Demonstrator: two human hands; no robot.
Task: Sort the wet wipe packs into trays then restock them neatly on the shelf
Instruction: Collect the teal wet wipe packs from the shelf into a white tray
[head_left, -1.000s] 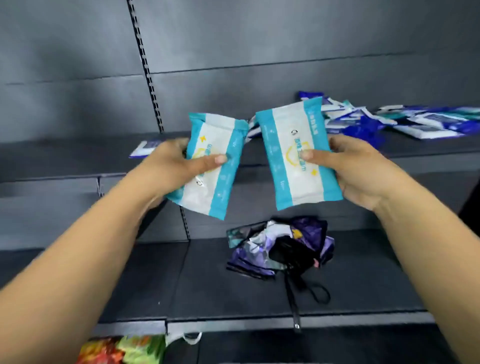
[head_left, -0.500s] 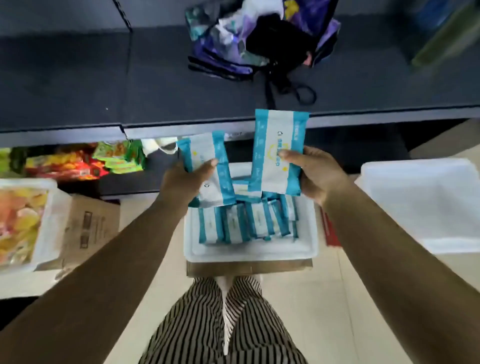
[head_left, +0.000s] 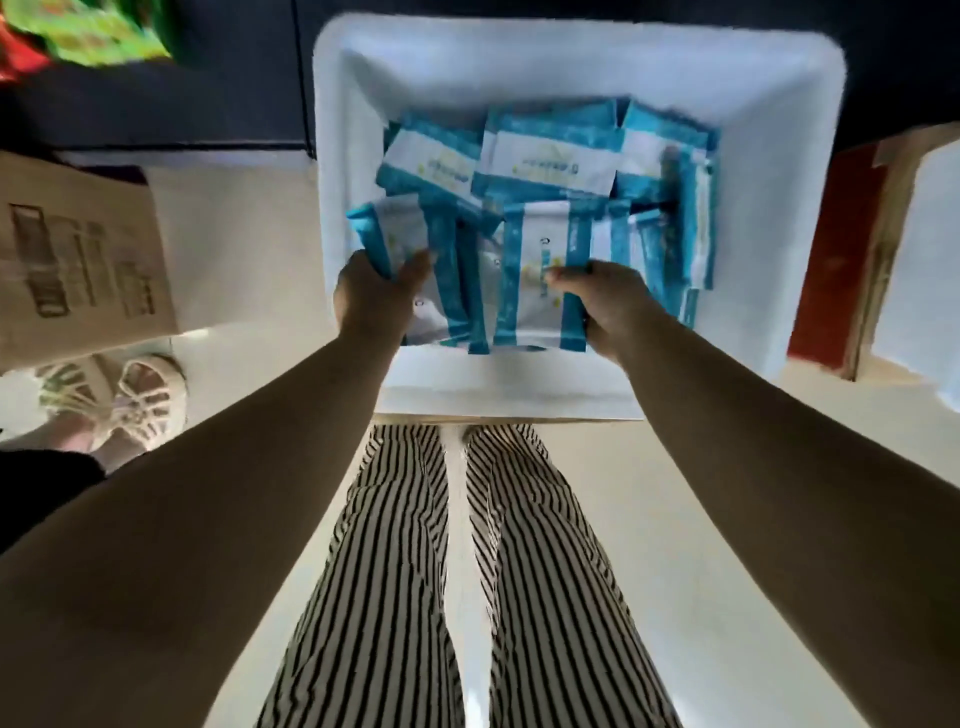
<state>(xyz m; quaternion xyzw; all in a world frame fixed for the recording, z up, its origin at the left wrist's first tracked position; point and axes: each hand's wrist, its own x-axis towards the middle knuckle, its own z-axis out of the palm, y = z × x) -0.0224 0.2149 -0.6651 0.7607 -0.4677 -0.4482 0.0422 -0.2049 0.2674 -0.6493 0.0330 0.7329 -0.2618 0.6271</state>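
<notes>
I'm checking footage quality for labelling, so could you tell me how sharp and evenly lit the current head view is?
Head view: motion blur smears the print on the wet wipe packs and the cardboard box; the white tray is brightly lit while both forearms sit in shadow; wide-angle distortion bows the tray's rim. The left hand and right hand remain fairly readable.

just the one head cam, pointing almost straight down, close over a white tray (head_left: 779, 208) at 12 o'clock and striped trousers (head_left: 467, 571) at 6.
</notes>
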